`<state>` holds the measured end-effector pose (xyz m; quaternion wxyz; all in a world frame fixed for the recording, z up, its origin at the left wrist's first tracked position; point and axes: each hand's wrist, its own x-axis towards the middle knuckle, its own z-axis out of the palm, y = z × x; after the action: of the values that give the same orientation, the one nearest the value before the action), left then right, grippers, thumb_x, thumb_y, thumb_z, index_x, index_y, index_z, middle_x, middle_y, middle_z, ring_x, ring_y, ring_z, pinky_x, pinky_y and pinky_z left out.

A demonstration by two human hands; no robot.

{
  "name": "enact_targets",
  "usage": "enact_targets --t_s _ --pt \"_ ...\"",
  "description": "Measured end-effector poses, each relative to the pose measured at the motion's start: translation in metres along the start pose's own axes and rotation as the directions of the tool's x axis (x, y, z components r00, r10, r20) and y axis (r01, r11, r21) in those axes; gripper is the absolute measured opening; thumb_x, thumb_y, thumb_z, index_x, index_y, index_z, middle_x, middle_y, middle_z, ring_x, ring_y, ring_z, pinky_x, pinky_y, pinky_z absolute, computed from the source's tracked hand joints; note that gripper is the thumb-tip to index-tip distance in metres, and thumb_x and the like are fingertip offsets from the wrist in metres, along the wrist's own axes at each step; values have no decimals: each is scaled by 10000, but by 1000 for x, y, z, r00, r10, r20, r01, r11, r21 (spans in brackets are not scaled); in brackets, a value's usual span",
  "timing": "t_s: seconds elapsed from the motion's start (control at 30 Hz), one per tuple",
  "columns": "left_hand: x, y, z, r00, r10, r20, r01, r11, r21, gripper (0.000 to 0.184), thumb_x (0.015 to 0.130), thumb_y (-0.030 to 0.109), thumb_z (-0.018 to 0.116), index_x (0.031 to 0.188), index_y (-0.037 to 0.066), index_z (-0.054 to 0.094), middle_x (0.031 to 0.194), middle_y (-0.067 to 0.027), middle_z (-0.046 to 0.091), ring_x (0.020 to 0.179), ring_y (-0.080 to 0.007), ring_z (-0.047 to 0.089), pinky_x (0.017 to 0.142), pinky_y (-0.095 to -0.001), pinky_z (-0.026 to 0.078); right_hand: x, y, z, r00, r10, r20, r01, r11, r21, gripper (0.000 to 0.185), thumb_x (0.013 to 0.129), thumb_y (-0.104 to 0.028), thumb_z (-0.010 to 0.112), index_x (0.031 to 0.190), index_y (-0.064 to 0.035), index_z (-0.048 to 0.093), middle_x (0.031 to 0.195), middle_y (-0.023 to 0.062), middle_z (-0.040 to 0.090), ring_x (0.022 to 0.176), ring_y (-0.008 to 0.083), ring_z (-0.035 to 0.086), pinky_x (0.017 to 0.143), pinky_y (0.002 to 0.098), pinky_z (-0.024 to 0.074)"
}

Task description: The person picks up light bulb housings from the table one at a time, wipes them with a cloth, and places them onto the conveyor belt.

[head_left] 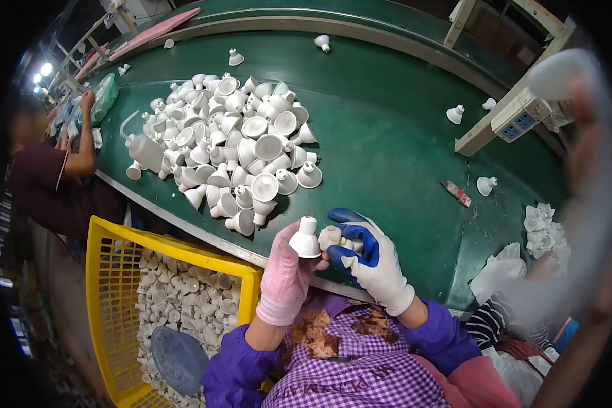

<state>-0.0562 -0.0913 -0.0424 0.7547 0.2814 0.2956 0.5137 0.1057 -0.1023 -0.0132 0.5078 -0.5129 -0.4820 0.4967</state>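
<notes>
My left hand (285, 272), in a pink glove with bare fingertips, is closed on a white spotlight bulb (306, 239) held upright with its narrow base up. Beside it my right hand (374, 262), in a white glove with blue-coated fingers, is closed on a crumpled off-white cloth (330, 238). The cloth is close to the bulb; whether they touch I cannot tell. Just beyond my hands lies a large heap of similar white bulbs (268, 147) on the green work surface (381, 156). A white squeeze bottle (144, 151) with a bent spout stands at the heap's left edge.
A yellow crate (173, 243) full of small white parts, with a grey-blue scoop (179, 359), stands at my left. A few loose bulbs (486, 185), a red-and-white tube (456, 193) and a socket post (520, 127) are right. Co-workers (61, 166) sit at both sides; a blurred pale shape fills the right edge.
</notes>
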Motion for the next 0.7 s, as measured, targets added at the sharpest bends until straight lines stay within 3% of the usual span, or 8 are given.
enact_targets --t_s 0.1,0.2,0.3,0.5,0.57,0.6,0.63,0.7 --pt "7 -1 0 1000 6 28 -7 1000 12 791 860 554 572 1334 -26 319 1081 -115 532 892 -188 581 769 -291 511 5 -2 -1 995 -99 36 101 991 -87 326 806 -102 684 1092 27 598 1260 123 557 1026 145 584 886 268 462" --pt "1 -1 -3 1000 -10 20 9 1000 29 785 865 548 570 1331 -32 321 1080 -116 531 889 -189 582 768 -290 512 3 2 4 997 70 -17 -67 984 167 326 842 -75 660 1139 26 573 1236 84 573 1013 118 581 890 260 462" --pt "3 -5 -6 1000 3 22 -4 998 58 745 885 514 566 1338 -23 322 1082 -120 548 881 -195 595 779 -294 516 6 -6 4 999 38 1 -38 997 73 310 849 -57 655 1130 35 564 1141 81 621 981 107 584 876 243 463" --pt "-6 -3 -1 1000 -30 0 30 990 136 697 903 488 561 1343 -7 345 1145 -121 547 935 -182 586 811 -304 518 7 -8 12 990 143 0 -139 960 242 247 834 -48 674 1050 15 570 1046 48 628 899 78 576 801 220 470" --pt "-3 -4 -2 996 84 6 -81 934 348 677 901 466 581 1341 1 362 1150 -116 544 972 -170 569 832 -301 508 11 4 12 989 137 -48 -132 986 102 238 833 -44 667 1045 11 575 1035 45 630 891 79 573 803 219 470" --pt "-3 -9 -5 990 140 34 -141 896 421 670 896 440 604 1342 0 368 1160 -111 540 1001 -162 551 837 -293 503 10 3 15 996 85 -36 -76 977 200 234 832 -52 668 1041 7 582 1012 34 636 897 76 570 795 218 469" --pt "-1 -14 -12 955 271 121 -277 670 688 651 902 406 609 1347 -1 362 1158 -107 540 1005 -159 543 848 -292 496 8 -8 22 996 48 -76 -39 992 121 234 831 -60 670 1039 7 585 979 29 643 868 74 578 779 220 474" --pt "-5 -10 -3 938 319 132 -300 560 773 604 917 384 594 1331 2 377 1148 -104 546 1005 -171 552 858 -309 497 6 -27 28 995 55 -86 -68 987 -146 250 827 -54 668 1053 12 583 965 33 648 845 57 582 744 201 471"
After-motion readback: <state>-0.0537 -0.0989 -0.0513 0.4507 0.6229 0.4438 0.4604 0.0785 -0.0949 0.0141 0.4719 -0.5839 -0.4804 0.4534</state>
